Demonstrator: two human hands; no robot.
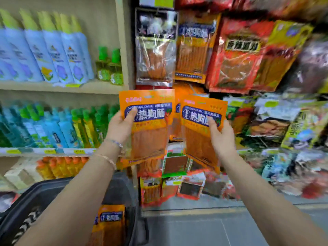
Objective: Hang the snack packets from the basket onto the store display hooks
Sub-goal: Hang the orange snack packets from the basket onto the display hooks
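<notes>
Basket (53, 192) first, dark and sitting low under the left forearm, with a spare packet (110, 222) lying in it, orange with a blue label band. Up ahead, the left hand (120, 126) is gripping the left packet (149, 125) by its left edge, thumb pressing across the blue band, fingers curling behind. The right hand (221, 137) is pinching the right packet (200, 135) at its right edge, thumb on the front, fingers behind. Both packets are showing an orange top, a blue band with white characters, and a clear window of reddish-orange sticks below. They are hanging upright side by side between the hands, the right one tilting slightly, their inner edges nearly meeting.

Above the hands, a silver packet (154, 48), an orange packet (193, 48) and a red packet (236, 55) are hanging on the display. More packets are crowding behind and below the held pair, and off beyond the right hand they are blurring together. The hooks are hiding behind all this stock. Out past the left hand, blue bottles (44, 55) are lining a shelf (58, 87).
</notes>
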